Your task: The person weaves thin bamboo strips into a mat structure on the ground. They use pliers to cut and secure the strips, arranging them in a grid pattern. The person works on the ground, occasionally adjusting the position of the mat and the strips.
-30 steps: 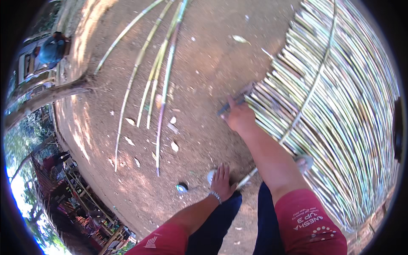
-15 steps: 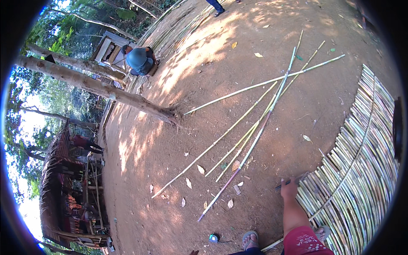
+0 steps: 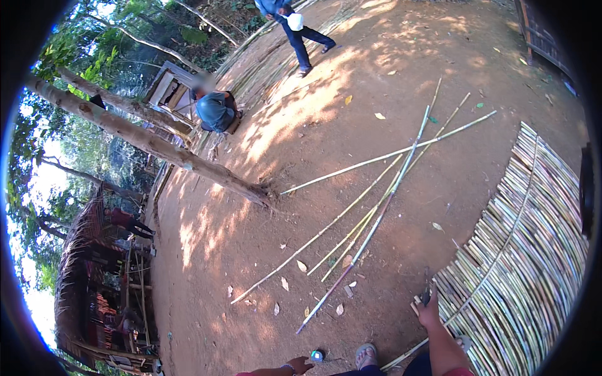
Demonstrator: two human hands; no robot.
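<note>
My right hand (image 3: 430, 311) is closed around a dark-handled tool (image 3: 427, 292) at the left edge of a mat of cut canes (image 3: 520, 269). The tool's thin end points away from me; its exact kind is too small to make out. Pale cane ends (image 3: 415, 305) show beside that hand. My left hand (image 3: 300, 365), with a band at the wrist, reaches low over the soil, fingers stretched out and holding nothing. Just right of its fingertips lies a small round black and teal object (image 3: 316, 356), like a tape measure. One long cane (image 3: 501, 250) lies across the mat.
Several long canes (image 3: 376, 232) lie crossed on the bare soil ahead. A leaning tree trunk (image 3: 157, 150) rises at left, near a thatched shelter (image 3: 81, 276). One person (image 3: 216, 111) crouches at the back; another (image 3: 295, 31) walks with a white thing in hand.
My left hand has come into view beside the round object. My right hand has moved slightly nearer me, the tool now pointing away. The walking person has come further into view.
</note>
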